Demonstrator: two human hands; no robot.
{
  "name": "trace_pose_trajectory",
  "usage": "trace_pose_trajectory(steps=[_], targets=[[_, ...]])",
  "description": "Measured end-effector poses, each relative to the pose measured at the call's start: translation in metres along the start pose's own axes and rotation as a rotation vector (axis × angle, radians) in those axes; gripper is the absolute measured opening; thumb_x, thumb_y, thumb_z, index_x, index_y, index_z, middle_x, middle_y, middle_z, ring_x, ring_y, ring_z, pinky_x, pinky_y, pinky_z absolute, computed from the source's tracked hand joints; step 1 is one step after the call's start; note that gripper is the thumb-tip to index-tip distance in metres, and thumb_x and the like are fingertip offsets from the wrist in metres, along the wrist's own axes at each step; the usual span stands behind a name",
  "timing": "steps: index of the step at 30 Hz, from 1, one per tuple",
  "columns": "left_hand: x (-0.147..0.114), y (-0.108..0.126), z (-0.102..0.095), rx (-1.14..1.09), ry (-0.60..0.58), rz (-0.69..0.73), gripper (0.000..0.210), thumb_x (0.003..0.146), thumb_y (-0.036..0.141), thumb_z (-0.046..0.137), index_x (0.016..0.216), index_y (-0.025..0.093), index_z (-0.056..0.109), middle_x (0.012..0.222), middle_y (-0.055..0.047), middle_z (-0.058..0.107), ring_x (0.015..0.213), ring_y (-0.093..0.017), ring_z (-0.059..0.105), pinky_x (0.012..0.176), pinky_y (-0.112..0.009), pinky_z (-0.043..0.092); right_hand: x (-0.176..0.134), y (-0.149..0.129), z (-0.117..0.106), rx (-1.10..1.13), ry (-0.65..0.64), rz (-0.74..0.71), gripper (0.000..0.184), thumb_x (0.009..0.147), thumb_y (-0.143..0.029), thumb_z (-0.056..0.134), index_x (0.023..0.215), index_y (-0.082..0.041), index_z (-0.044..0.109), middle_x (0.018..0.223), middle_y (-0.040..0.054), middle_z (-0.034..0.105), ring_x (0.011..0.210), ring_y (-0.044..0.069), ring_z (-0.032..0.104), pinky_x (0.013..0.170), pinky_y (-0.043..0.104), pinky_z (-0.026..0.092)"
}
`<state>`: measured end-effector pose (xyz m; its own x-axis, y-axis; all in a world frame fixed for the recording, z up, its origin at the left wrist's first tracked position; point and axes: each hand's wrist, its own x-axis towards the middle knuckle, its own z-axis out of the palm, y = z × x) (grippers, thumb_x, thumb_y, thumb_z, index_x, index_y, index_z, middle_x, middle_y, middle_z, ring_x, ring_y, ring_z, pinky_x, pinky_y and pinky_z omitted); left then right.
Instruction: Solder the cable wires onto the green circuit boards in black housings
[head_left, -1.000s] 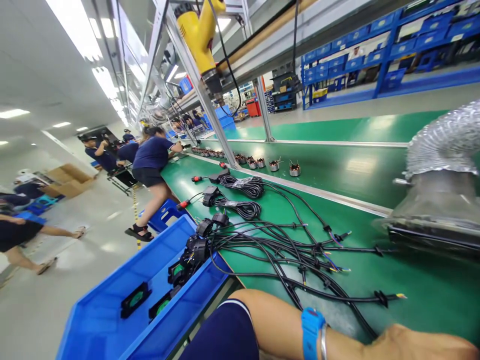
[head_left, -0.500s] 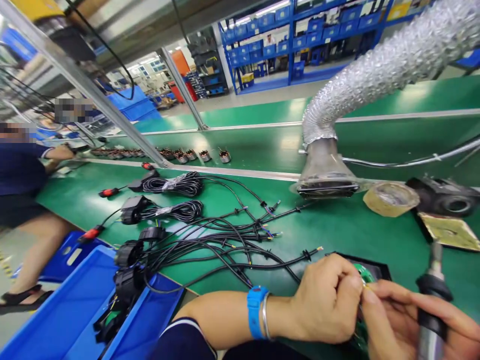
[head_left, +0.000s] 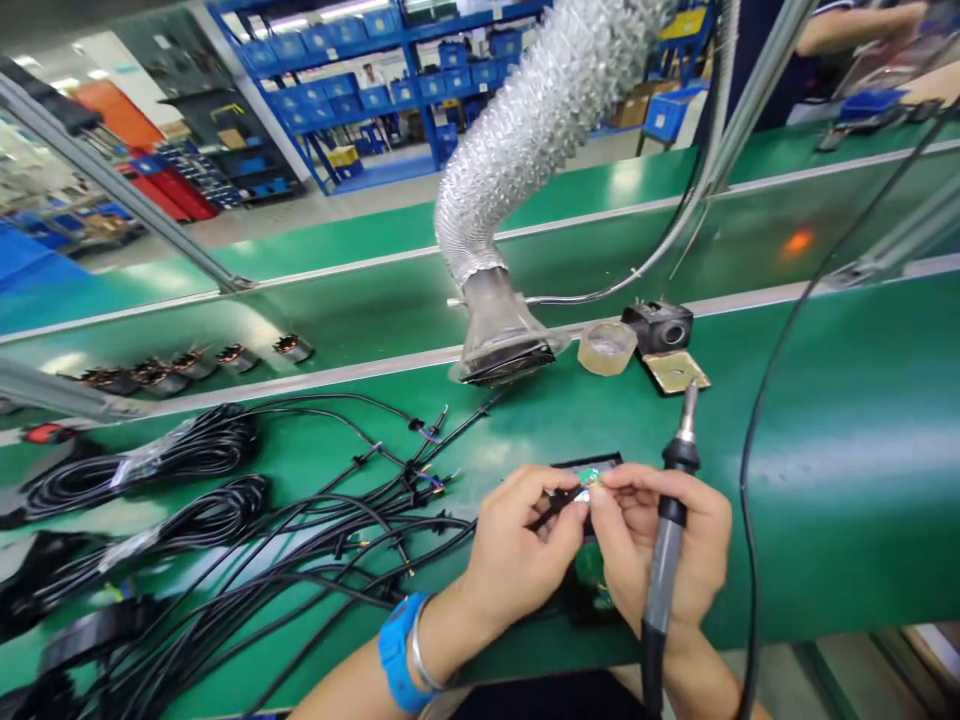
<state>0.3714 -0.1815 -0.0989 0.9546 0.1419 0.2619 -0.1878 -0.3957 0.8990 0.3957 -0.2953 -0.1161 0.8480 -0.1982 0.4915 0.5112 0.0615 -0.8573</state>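
My left hand (head_left: 521, 540), with a blue wristband (head_left: 401, 650) on its wrist, pinches the end of a black cable (head_left: 553, 508). My right hand (head_left: 675, 540) has a soldering iron (head_left: 666, 565) lodged between its fingers, tip pointing up and away. Its thumb and forefinger meet the left fingertips at the cable's thin wires (head_left: 592, 482); a bit of green shows there, too small to make out. Below the hands a green circuit board (head_left: 591, 565) lies in a dark holder (head_left: 611, 461), partly hidden by the hands.
Many black cables (head_left: 315, 545) sprawl on the left of the green bench. A fume hood (head_left: 499, 335) on a foil duct (head_left: 510, 140) hangs ahead. A tape roll (head_left: 606, 348) and a soldering iron stand (head_left: 664, 328) with a sponge tray (head_left: 677, 371) sit behind the iron. Copper-wound parts (head_left: 236, 357) line the ledge.
My view has swung right, so bench items appear further left. Both hands now show fully, and the black cable end is visible between my left fingers. The iron stays in my right hand.
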Motion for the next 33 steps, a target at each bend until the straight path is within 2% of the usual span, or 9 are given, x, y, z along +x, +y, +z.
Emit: trace_pose_trajectory(steps=[3,8,11,16,19,22,26,29,33], targets=[[0.002,0.001,0.002,0.097,0.028,0.070,0.009,0.082,0.015,0.056,0.088,0.016,0.063,0.080,-0.002,0.064,0.064,-0.009,0.056,0.060,-0.020,0.046,-0.003,-0.005,0.002,0.016,-0.036,0.095,0.039,0.077,-0.006,0.063,0.107,-0.021,0.044,0.096,0.0048,0.058,0.076,0.012,0.063,0.065,0.024,0.056],[0.003,0.001,0.003,0.124,-0.062,-0.037,0.015,0.087,0.020,0.050,0.092,0.016,0.063,0.080,-0.002,0.066,0.067,-0.011,0.059,0.063,-0.021,0.047,-0.006,-0.008,0.002,0.053,-0.094,0.272,0.035,0.081,-0.013,0.061,0.108,-0.023,0.041,0.100,0.0052,0.059,0.069,0.009,0.063,0.063,0.022,0.056],[0.007,0.002,-0.002,0.136,-0.135,-0.071,0.016,0.090,0.022,0.048,0.093,0.018,0.064,0.080,-0.001,0.065,0.068,-0.010,0.059,0.065,-0.021,0.047,-0.003,-0.005,-0.006,0.053,-0.164,0.340,0.033,0.082,-0.016,0.062,0.108,-0.023,0.042,0.101,0.0055,0.060,0.070,0.009,0.064,0.064,0.022,0.056],[0.012,0.006,-0.011,0.335,-0.248,0.092,0.018,0.090,0.017,0.048,0.100,0.019,0.062,0.097,-0.005,0.060,0.085,-0.012,0.058,0.078,-0.024,0.048,0.010,-0.003,-0.032,0.030,-0.388,0.371,0.032,0.082,-0.020,0.062,0.108,-0.023,0.044,0.098,0.0050,0.063,0.080,0.013,0.066,0.072,0.027,0.057],[0.011,0.005,-0.013,0.472,-0.303,0.176,0.020,0.091,0.016,0.045,0.103,0.022,0.061,0.103,-0.004,0.059,0.089,-0.012,0.058,0.078,-0.024,0.048,0.017,-0.004,-0.041,-0.127,-0.432,0.313,0.023,0.084,-0.021,0.059,0.104,-0.023,0.047,0.088,0.0022,0.065,0.076,0.013,0.066,0.069,0.023,0.056],[0.012,0.001,-0.015,0.539,-0.361,0.263,0.023,0.092,0.014,0.042,0.104,0.022,0.060,0.106,-0.003,0.061,0.094,-0.014,0.056,0.081,-0.026,0.047,0.022,-0.002,-0.042,-0.261,-0.487,0.205,0.022,0.086,-0.020,0.057,0.105,-0.024,0.048,0.081,-0.0016,0.065,0.071,0.011,0.065,0.063,0.018,0.054],[0.021,-0.004,-0.013,0.661,-0.471,0.252,0.025,0.091,0.010,0.040,0.100,0.021,0.060,0.103,-0.002,0.063,0.088,-0.014,0.056,0.082,-0.027,0.047,0.033,0.011,-0.048,-0.408,-0.518,0.033,0.017,0.086,-0.017,0.055,0.102,-0.024,0.052,0.085,-0.0017,0.066,0.073,0.010,0.065,0.068,0.019,0.053],[0.030,-0.009,-0.004,0.830,-0.557,0.257,0.022,0.090,0.011,0.041,0.098,0.020,0.060,0.093,-0.002,0.063,0.082,-0.016,0.057,0.072,-0.028,0.048,0.044,0.023,-0.060,-0.527,-0.523,-0.092,0.016,0.087,-0.016,0.053,0.102,-0.023,0.055,0.094,0.0017,0.066,0.084,0.013,0.064,0.076,0.025,0.053],[0.037,-0.015,0.008,0.977,-0.663,0.339,0.015,0.090,0.017,0.043,0.088,0.018,0.058,0.080,-0.002,0.059,0.073,-0.018,0.058,0.056,-0.029,0.047,0.048,0.036,-0.077,-0.614,-0.648,-0.159,0.025,0.086,-0.014,0.052,0.110,-0.022,0.051,0.106,0.0062,0.064,0.094,0.018,0.061,0.081,0.034,0.053]])
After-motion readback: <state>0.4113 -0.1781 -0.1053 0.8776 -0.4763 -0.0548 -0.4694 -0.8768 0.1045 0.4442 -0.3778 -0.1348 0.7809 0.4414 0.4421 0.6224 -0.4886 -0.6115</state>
